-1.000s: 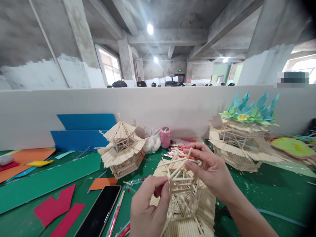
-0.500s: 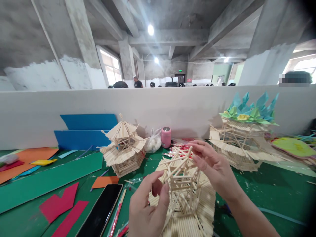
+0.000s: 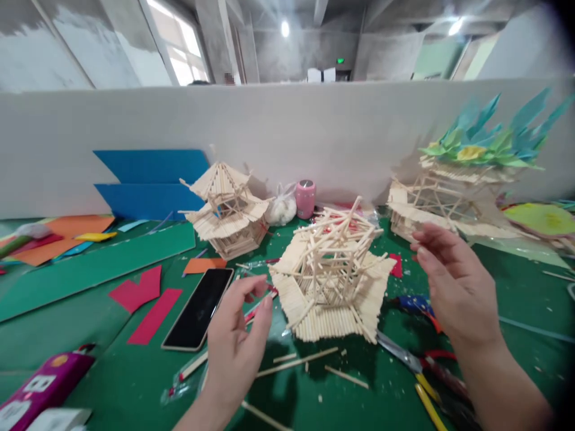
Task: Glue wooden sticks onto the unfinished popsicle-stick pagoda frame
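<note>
An unfinished pavilion model of thin wooden sticks (image 3: pixel 335 326) stands upright in front of me, its open upper frame above a wide flared skirt of sticks. Left of it is my left hand (image 3: pixel 240 329), apart from the model, thumb and bent fingers parted around nothing. My right hand (image 3: pixel 462 287) hovers to the model's right, over a blue-handled tool (image 3: pixel 413 304); its fingers are loosely bent and nothing shows in them. Loose sticks (image 3: pixel 296 362) lie before the model. Pliers and scissors-like tools (image 3: pixel 404 353) lie below my right hand, partly overlapping.
A finished stick pavilion (image 3: pixel 229 209) stands behind to the left, a larger one (image 3: pixel 431 200) topped with folded paper (image 3: pixel 485 143) at right. A phone (image 3: pixel 197 308), a pink jar (image 3: pixel 306 199), red paper pieces (image 3: pixel 155 316) and a purple box (image 3: pixel 45 389) lie around. A white partition (image 3: pixel 269 131) closes the back.
Both hands have drawn away from the pavilion model, the left to the left and the right to the right. The view has tilted down, showing more of the table.
</note>
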